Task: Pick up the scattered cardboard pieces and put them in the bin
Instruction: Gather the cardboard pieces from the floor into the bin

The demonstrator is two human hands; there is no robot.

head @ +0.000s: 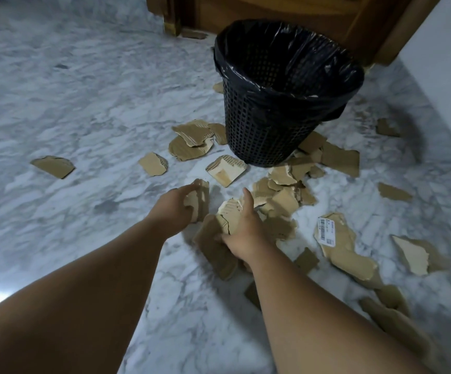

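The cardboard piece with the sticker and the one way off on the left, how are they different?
The sticker piece is long and jagged and carries a white barcode label; the left piece is smaller, plain brown and has no label. The sticker piece lies among other scraps; the left piece lies alone. Both lie flat on the marble floor, outside the bin.

Home interior: marble floor, wooden door, lined wastebasket.

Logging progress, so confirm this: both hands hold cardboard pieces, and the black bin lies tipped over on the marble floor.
Wrong on the bin: the head view shows it standing upright. Left hand and right hand do hold cardboard pieces.
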